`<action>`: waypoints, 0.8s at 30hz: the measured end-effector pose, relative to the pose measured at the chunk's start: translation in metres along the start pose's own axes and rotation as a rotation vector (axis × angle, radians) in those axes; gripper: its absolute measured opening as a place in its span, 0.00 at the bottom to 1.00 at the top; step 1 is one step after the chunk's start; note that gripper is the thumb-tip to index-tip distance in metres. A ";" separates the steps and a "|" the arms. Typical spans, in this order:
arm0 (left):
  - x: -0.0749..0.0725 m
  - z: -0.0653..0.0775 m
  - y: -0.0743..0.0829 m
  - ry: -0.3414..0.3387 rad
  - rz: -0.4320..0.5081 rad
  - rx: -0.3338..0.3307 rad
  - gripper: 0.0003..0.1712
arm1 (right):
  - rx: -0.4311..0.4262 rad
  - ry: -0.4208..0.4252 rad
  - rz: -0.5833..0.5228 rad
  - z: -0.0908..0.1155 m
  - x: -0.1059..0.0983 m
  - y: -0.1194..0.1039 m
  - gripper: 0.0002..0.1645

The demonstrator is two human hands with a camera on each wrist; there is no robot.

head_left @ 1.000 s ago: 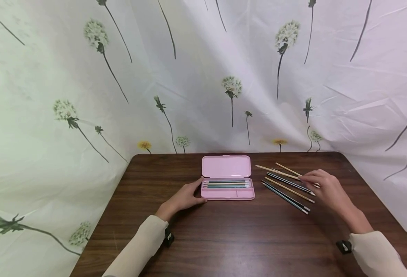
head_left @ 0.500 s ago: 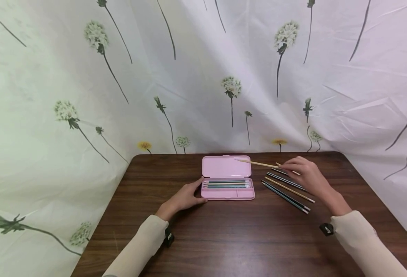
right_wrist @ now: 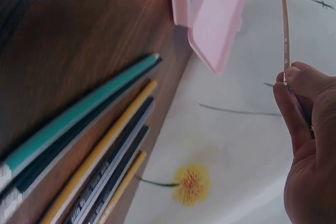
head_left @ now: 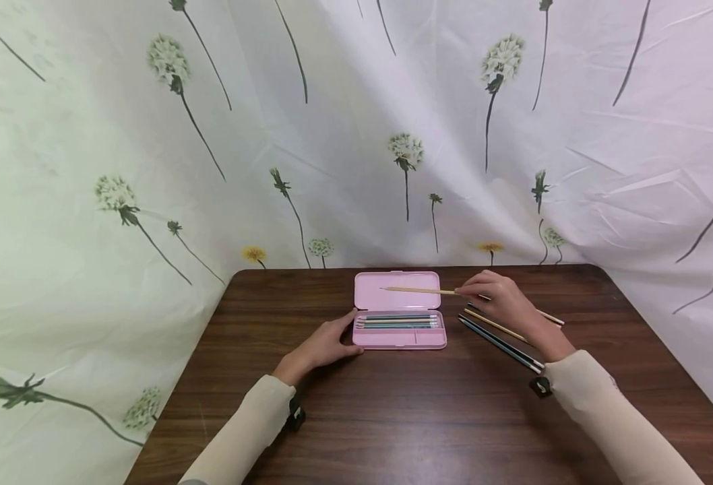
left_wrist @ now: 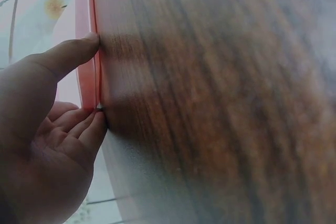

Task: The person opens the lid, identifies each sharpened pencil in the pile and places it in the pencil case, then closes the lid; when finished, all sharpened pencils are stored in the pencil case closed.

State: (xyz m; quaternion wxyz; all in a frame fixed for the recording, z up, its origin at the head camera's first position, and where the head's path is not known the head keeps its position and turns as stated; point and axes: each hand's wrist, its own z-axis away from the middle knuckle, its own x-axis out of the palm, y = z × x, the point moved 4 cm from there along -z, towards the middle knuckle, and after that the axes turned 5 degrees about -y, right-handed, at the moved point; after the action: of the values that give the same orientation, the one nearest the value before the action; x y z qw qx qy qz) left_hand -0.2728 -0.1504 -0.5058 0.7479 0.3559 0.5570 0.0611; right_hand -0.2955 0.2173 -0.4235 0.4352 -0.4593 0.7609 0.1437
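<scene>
A pink pencil case (head_left: 387, 339) lies on the table with its lid (head_left: 371, 293) tipped back. Several pencils (head_left: 395, 321) lie side by side in its long rear compartment. My left hand (head_left: 325, 343) holds the case's left end, thumb at the front corner and fingers farther back; the left wrist view shows thumb and fingertips against its wall. My right hand (head_left: 494, 298) pinches a natural-wood pencil (right_wrist: 286, 35) near one end. In the head view that pencil points left, in front of the lid and above the filled compartment.
Several loose pencils lie right of the case, partly under my right hand and forearm, among them a teal pencil (right_wrist: 84, 106) and a yellow pencil (right_wrist: 100, 150). Behind the brown wooden table (head_left: 381, 411) hangs a dandelion-print cloth (head_left: 344, 135).
My right hand has lifted the wood pencil from the loose group and carried it left toward the case. My left hand has stayed at the case's left end.
</scene>
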 end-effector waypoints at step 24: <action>0.000 0.001 0.001 0.004 0.003 0.001 0.53 | 0.074 -0.195 -0.108 -0.007 0.078 0.002 0.13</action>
State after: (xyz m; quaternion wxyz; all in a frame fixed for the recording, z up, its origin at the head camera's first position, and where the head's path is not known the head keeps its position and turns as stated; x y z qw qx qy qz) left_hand -0.2717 -0.1500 -0.5052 0.7465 0.3568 0.5581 0.0627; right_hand -0.3163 0.1695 -0.4814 0.5310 -0.4669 0.6939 0.1358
